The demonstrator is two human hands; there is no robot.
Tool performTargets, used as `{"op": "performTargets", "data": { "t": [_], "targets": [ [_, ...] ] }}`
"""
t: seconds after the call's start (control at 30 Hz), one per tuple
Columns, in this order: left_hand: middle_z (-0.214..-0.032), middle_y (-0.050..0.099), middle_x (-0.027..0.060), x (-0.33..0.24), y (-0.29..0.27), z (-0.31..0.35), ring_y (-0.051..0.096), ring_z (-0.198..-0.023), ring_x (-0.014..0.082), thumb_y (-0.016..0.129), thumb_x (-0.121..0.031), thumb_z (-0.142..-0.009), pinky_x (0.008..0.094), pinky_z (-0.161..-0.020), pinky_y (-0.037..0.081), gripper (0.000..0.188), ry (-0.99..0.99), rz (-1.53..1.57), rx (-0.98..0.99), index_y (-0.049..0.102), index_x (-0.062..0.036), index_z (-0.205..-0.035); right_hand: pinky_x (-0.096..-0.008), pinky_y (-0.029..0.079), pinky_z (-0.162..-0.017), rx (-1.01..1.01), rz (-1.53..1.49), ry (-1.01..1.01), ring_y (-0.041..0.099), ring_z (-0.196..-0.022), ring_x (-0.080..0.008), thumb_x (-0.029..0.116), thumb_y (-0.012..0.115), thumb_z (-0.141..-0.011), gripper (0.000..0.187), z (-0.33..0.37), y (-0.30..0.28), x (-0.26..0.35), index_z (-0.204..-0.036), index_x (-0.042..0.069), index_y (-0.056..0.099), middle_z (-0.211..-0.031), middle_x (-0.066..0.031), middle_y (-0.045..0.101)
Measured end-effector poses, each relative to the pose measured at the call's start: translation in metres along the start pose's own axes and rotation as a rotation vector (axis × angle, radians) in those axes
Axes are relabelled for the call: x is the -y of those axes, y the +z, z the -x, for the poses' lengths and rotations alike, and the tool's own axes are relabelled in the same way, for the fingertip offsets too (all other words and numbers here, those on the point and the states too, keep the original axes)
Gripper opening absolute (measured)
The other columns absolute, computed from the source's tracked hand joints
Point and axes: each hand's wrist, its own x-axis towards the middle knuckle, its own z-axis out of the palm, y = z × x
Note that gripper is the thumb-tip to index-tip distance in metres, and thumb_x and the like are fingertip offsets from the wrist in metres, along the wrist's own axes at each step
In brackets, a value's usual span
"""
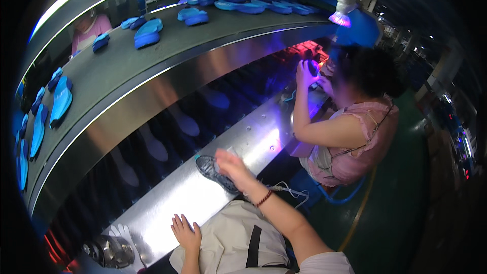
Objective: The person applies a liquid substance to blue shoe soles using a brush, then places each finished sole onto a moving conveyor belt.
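A dark, patterned shoe sole (207,166) with a small teal spot at its tip lies on the shiny metal worktable (172,203) in front of me. My right hand (232,166) is over the sole's right side, hiding part of it. Motion smears its fingers, and a small pale patch shows beside them; I cannot make out whether it is held. A dark reddish bracelet circles that wrist. Nearer to me, my left hand (186,232) rests at the table's front edge, fingers spread, holding nothing.
A raised curved conveyor (172,38) carries several blue shoe parts (62,100). Beneath it, pale sole shapes (154,144) show in a dark space. A co-worker (355,137) in pink handles a dark item at right. A jar-like container (109,251) and white glove (124,233) lie lower left.
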Motion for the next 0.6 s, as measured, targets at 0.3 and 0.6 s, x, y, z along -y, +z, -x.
{"op": "performTargets", "data": {
  "t": [0.3, 0.6],
  "targets": [
    [-0.134, 0.035, 0.0239, -0.012, 0.003, -0.002, 0.032, -0.125, 0.0379, 0.052, -0.029, -0.078, 0.0492, -0.103, 0.022, 0.057, -0.004, -0.076, 0.031, 0.043, 0.0027, -0.124, -0.038, 0.043, -0.089, 0.136, 1.819, -0.107, 0.051, -0.109, -0.0299, -0.001, 0.049, -0.074, 0.041, -0.08, -0.078, 0.041, -0.113, 0.01, 0.058, -0.117, -0.0136, 0.055],
    [-0.134, 0.035, 0.0225, -0.012, 0.006, 0.0, 0.033, -0.125, 0.0342, 0.051, -0.03, -0.077, 0.0482, -0.103, 0.023, 0.058, -0.039, -0.1, 0.027, 0.043, 0.0005, -0.125, -0.0346, 0.035, -0.1, 0.432, 1.777, -0.181, 0.04, -0.122, -0.0276, 0.002, 0.057, -0.074, 0.056, -0.133, -0.123, -0.031, -0.127, 0.014, 0.044, -0.134, -0.0126, 0.039]
  ]
}}
